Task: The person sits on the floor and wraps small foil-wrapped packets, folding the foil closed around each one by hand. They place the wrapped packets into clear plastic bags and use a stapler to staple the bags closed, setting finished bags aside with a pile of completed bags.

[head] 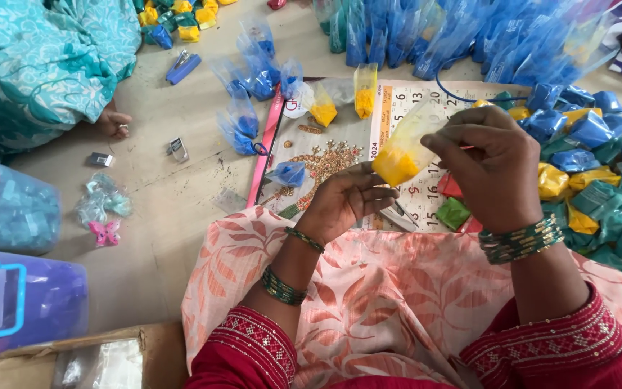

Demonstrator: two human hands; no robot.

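Centre right of the frame, both hands pinch a small clear plastic pouch of yellow powder (400, 155): the left hand (343, 202) at its filled bottom, the right hand (494, 169) at its empty top. It looks light, limp and slippery, best gripped by the film above the powder.

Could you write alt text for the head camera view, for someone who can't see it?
Two hands, left hand and right hand, hold a small clear plastic packet of yellow powder over a printed paper calendar on the floor, with a heap of blue, green and yellow packets beside it.
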